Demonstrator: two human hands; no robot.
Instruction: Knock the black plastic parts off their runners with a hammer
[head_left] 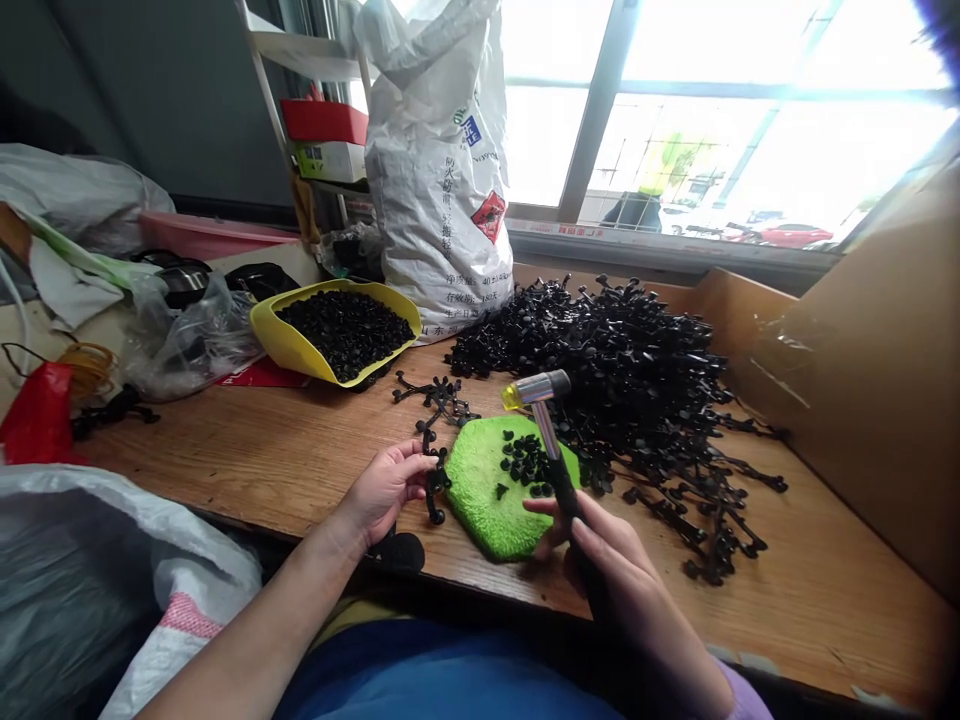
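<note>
My left hand (391,487) pinches a black branched plastic piece (435,480) at the left edge of a green textured pad (487,500). In my right hand (611,545) is the dark handle of a small hammer (551,430); its head, yellow at one end and dark at the other, is raised over the pad. Small black parts (525,458) lie scattered on the pad. Another black branched piece (439,395) rests on the table just behind the pad.
A big heap of black branched pieces (622,360) covers the table's (337,430) back right. A yellow scoop (285,350) full of small black parts is behind left, near a white sack (442,200). A cardboard box (862,350) borders the right; an open white bag (202,550) sits front left.
</note>
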